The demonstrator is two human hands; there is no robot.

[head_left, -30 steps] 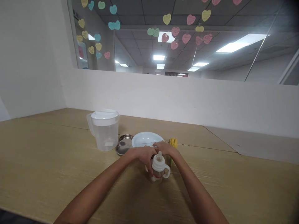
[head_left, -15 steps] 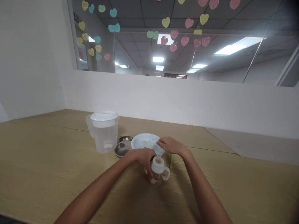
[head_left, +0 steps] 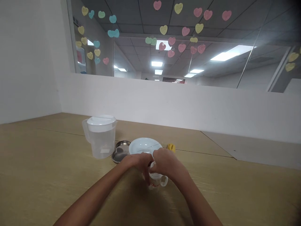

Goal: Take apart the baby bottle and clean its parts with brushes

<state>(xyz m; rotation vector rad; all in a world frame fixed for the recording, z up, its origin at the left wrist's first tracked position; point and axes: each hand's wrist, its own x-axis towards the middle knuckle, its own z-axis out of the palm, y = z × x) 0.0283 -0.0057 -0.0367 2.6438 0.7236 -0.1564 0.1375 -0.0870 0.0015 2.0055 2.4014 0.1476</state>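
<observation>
Baby bottle (head_left: 153,182): clear body, red band, white handle (head_left: 165,181); stands upright, long axis vertical, just before the white plate (head_left: 142,145), directly under both hands. Right hand (head_left: 167,163), closed, wraps its top, slightly nearer than the left hand (head_left: 134,162), curled against its left side; teat hidden.

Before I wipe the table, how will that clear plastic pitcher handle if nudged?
The clear plastic pitcher looks empty, so it's probably light for its size. Its walls look rigid. Being tall with a lid on top, it may tip if pushed high.
</observation>
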